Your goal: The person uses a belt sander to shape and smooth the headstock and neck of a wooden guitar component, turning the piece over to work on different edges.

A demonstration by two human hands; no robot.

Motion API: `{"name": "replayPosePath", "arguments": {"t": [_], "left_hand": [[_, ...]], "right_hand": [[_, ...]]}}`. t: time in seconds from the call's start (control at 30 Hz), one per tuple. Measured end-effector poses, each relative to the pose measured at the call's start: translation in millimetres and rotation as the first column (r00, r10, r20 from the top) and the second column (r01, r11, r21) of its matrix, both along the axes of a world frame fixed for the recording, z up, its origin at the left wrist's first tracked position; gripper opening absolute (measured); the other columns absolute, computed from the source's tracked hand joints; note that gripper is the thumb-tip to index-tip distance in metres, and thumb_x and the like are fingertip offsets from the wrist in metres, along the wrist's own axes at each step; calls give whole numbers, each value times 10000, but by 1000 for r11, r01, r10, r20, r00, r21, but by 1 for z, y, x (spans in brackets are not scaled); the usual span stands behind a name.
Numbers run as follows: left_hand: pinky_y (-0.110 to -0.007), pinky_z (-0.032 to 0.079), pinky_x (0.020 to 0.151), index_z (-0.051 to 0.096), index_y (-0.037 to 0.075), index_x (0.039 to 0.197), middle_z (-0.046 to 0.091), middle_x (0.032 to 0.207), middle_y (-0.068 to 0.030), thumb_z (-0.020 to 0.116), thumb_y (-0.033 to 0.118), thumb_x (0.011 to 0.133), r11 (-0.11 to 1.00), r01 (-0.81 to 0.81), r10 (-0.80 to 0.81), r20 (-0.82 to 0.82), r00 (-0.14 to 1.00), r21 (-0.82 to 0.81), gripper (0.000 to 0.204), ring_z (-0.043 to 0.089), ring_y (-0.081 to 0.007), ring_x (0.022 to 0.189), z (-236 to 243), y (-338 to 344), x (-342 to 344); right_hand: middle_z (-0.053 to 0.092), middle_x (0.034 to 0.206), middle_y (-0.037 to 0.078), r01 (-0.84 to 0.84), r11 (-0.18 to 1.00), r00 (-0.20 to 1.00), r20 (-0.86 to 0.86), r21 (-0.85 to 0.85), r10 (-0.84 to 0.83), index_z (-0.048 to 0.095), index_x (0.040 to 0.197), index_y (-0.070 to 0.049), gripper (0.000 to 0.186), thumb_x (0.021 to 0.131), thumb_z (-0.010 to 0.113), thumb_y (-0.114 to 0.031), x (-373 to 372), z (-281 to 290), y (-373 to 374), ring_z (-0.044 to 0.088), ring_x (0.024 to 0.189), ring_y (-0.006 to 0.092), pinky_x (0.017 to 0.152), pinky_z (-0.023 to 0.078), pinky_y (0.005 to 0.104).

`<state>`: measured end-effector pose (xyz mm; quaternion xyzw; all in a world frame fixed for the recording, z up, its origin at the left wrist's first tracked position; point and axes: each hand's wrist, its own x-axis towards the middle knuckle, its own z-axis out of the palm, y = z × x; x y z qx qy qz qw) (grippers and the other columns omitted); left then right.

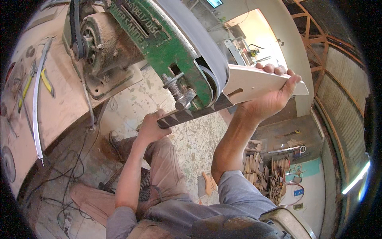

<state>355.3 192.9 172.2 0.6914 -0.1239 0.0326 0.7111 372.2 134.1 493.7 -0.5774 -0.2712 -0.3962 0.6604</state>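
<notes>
An unfinished guitar with a pale wooden body [256,81] and a dark fretboard [193,116] with pointed light inlays lies across the front end of a green belt sander [169,51]. My left hand [153,127] is closed round the neck, below the sander's lower end. At the body's outer end, my right hand [274,93] grips the edge, with fingertips over the far side and the thumb along the near face. The body's inner edge meets the curved grey sanding belt [217,55]; whether they press together I cannot tell. A slot shows in the body near the neck.
Left, a dusty motor [109,42] stands on the bench [59,123], with yellow-handled pliers [47,83] and a long metal strip [36,115]. Cables [71,173] tangle on the floor below. Wood offcuts [258,171] are piled at the right.
</notes>
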Motion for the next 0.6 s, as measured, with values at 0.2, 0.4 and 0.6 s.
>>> {"name": "replayPosePath", "arguments": {"t": [0.2, 0.4, 0.6], "left_hand": [[-404, 518, 741, 608, 5, 948, 670, 814, -206, 769, 197, 616, 995, -60, 68, 100, 993, -86, 416, 666, -361, 801, 4, -6, 1], [-369, 513, 723, 606, 5, 932, 660, 777, -188, 753, 170, 622, 992, -31, 43, 97, 994, -122, 381, 661, -313, 747, 22, 1, -1], [-365, 515, 729, 622, 5, 964, 665, 784, -187, 756, 168, 619, 999, 50, -50, -5, 999, -21, 404, 664, -297, 748, 29, 8, -3]], "right_hand": [[552, 831, 39, 6, 1000, 1000, 11, -31, -6, 499, 1063, -118, 323, 1035, 450, -436, 1, 7, -4, 611, 775, 171, 705, 570, 399], [549, 819, 13, -49, 999, 999, 1, 18, 49, 507, 1005, -123, 254, 1047, 449, -366, 2, 21, 0, 601, 756, 181, 764, 532, 426], [535, 806, 12, 94, 995, 996, -8, 31, -94, 508, 1001, -129, 239, 1051, 435, -351, -5, 17, 9, 603, 760, 172, 748, 547, 421]]}}
